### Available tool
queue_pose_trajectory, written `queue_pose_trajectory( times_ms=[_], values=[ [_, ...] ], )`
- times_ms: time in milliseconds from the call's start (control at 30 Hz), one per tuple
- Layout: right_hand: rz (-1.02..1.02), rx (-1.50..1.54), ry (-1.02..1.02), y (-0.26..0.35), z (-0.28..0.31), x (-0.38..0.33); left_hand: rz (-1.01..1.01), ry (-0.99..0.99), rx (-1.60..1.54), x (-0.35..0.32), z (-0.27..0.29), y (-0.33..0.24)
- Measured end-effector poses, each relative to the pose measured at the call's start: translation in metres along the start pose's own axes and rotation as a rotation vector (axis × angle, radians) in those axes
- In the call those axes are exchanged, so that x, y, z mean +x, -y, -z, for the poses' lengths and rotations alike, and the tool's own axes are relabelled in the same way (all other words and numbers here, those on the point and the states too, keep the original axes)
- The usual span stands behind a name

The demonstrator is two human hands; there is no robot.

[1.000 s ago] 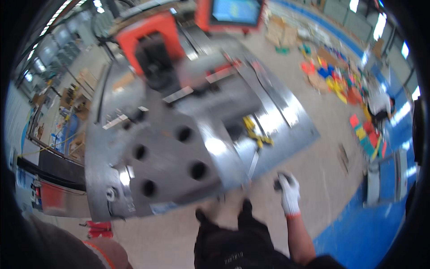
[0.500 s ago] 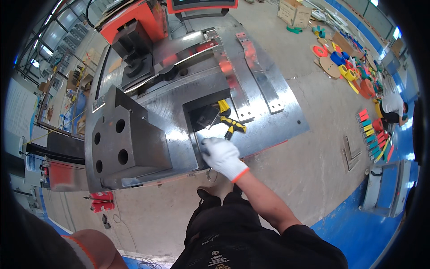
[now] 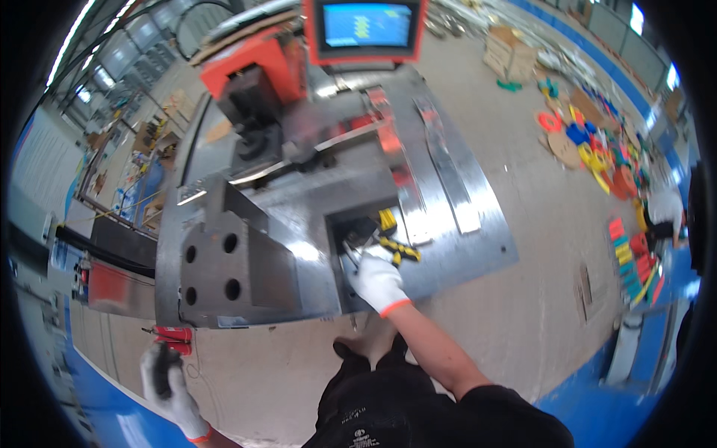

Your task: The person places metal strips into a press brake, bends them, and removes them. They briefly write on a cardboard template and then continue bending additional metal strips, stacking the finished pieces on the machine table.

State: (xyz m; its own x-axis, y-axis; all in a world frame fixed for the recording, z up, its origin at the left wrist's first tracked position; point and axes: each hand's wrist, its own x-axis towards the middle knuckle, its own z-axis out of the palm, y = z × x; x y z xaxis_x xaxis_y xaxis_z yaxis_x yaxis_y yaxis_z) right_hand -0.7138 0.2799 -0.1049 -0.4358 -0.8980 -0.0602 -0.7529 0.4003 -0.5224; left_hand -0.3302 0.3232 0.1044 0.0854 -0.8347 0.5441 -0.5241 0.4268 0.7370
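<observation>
My right hand, in a white glove with an orange cuff, reaches into the square recess of the steel machine bed. Its fingertips are blurred beside grey metal there, and whether they grip anything is unclear. Touching or close to these fingers is a yellow-and-black handled tool. Another yellow handle lies at the recess's far right corner. Low on the left, away from the machine, my left hand is raised with fingers apart; its glove is white with a dark palm side.
A thick steel block with round holes stands left of the recess. Flat metal bars lie along the bed's right side. Behind are a red-framed screen and a black-and-red machine head. Coloured parts are heaped on the floor at right.
My left hand has come into view at the lower left. My right hand has gone from the recess's near edge further in, toward the yellow-and-black tool. The view has tilted up, showing the screen.
</observation>
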Motion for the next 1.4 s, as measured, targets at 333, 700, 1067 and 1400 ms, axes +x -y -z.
queue_pose_trajectory(
  times_ms=[333,700,1067,1400],
  values=[
    [0.666,0.729,-0.049,0.054,0.153,-0.14,0.059,0.241,-0.164,-0.066,-0.006,0.024],
    [0.898,0.872,0.208,0.251,0.058,-0.13,-0.737,0.756,0.022,0.086,0.029,0.109],
    [0.081,1.109,-0.261,0.388,-0.096,-0.077,0.257,0.55,-0.139,0.305,-0.007,0.38],
    [-0.127,0.956,-0.469,0.393,-0.173,-0.076,0.339,0.59,0.088,0.479,-0.326,0.48]
  ],
)
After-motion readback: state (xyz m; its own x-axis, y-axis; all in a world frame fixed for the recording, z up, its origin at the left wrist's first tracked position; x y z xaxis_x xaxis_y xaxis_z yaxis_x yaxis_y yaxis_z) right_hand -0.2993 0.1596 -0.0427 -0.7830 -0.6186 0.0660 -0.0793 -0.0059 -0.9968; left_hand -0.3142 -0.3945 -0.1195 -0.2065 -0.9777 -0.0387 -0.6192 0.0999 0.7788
